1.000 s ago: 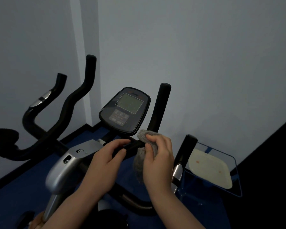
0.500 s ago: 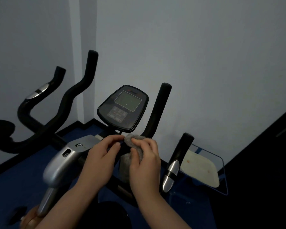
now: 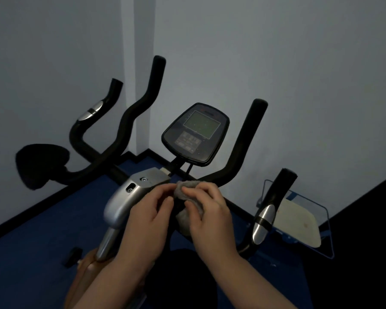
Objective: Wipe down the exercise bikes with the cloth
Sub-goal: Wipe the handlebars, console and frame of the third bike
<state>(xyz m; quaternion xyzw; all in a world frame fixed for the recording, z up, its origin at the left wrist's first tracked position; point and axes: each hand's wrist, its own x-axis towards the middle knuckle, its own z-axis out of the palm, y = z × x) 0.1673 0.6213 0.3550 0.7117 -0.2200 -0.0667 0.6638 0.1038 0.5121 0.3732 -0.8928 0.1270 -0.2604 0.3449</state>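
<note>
An exercise bike stands before me with black handlebars, a dark console and a silver stem cover. A grey cloth is bunched over the middle of the handlebar just below the console. My right hand grips the cloth from the right. My left hand pinches the cloth's left edge with its fingertips. The bar under the cloth is hidden by both hands.
A second bike's black saddle and handlebars stand at the left. A clear stand with a pale pad sits at the right by the wall. Blue floor lies below, white walls close behind.
Both hands slid left along the handlebar with the cloth, from its right part to the middle under the console. My view shifted, showing more of the left bike.
</note>
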